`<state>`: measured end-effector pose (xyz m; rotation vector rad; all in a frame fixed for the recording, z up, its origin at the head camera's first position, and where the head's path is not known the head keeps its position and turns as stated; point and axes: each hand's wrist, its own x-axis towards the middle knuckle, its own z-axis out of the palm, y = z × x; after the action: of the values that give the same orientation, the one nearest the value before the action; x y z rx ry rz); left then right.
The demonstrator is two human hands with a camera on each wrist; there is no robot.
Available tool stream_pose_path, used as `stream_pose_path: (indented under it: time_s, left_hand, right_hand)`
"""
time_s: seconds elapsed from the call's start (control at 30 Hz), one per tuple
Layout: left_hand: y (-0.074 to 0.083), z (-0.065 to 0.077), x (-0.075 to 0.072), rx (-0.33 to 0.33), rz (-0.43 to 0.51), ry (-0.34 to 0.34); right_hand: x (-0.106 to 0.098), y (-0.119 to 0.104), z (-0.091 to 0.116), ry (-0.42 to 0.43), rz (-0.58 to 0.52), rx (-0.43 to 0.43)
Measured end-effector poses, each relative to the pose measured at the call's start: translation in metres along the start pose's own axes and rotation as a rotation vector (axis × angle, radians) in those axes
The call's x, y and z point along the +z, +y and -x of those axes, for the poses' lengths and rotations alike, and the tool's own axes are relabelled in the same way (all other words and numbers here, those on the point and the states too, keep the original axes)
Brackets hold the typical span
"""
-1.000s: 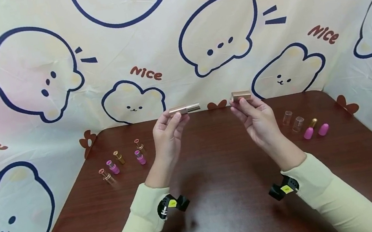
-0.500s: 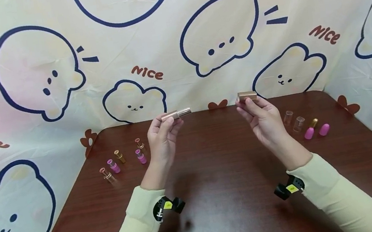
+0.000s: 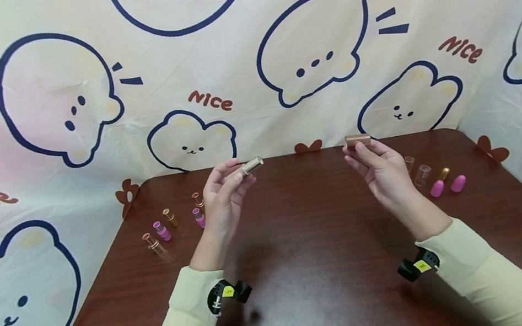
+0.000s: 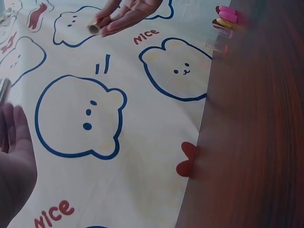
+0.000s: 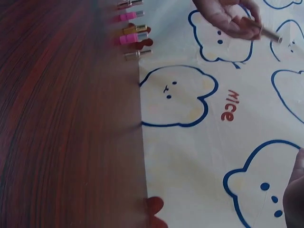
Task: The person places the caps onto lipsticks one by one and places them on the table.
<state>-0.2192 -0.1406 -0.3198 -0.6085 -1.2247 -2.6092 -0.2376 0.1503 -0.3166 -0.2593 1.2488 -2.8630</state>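
In the head view my left hand (image 3: 223,199) pinches a gold lipstick tube (image 3: 252,165) between thumb and fingers, its shiny end pointing up and to the right. Opposite it, my right hand (image 3: 382,171) holds a rose-gold lipstick cap (image 3: 358,140), raised above the table's far edge. A wide gap separates the tube from the cap. The left wrist view shows the cap's open end (image 4: 93,29) facing the left hand. In the right wrist view the lipstick tube (image 5: 270,34) sticks out from the left hand's fingers.
Several uncapped lipsticks (image 3: 162,231) in pink and gold stand on the brown table (image 3: 315,266) at the left. At the right are two clear caps (image 3: 422,175), a gold cap (image 3: 444,174) and two pink caps (image 3: 458,183). A patterned cloth (image 3: 246,59) hangs behind.
Both hands have drawn farther apart, the left with the lipstick tube to the left, the right with the cap to the right and slightly down. The tube now tilts up more.
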Motion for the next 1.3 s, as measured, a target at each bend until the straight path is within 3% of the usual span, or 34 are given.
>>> stream_pose_path:
  time_s: [0.13,0.33,0.63,1.1,1.17,1.3]
  left_hand:
    - [0.002,0.002,-0.002,-0.004,-0.058,-0.031]
    - [0.003,0.003,-0.006,-0.032,-0.18,-0.005]
    - [-0.001,0.006,-0.019,-0.08,-0.362,0.037]
    - [-0.005,0.011,-0.039,-0.151,-0.485,0.18]
    - [-0.007,0.012,-0.045,-0.136,-0.493,0.186]
    - [-0.041,0.001,-0.101,-0.066,-0.493,0.148]
  right_hand:
    - [-0.009,-0.004,0.0,0.017,0.038,0.01]
    - [-0.02,-0.008,-0.003,0.029,0.097,0.003]
    - [-0.044,-0.015,-0.006,0.071,0.408,0.023]
    - [-0.073,-0.019,-0.016,0.205,0.854,0.027]
    - [-0.077,-0.02,-0.018,0.233,0.94,0.021]
    - [-0.083,-0.022,-0.019,0.308,1.158,0.007]
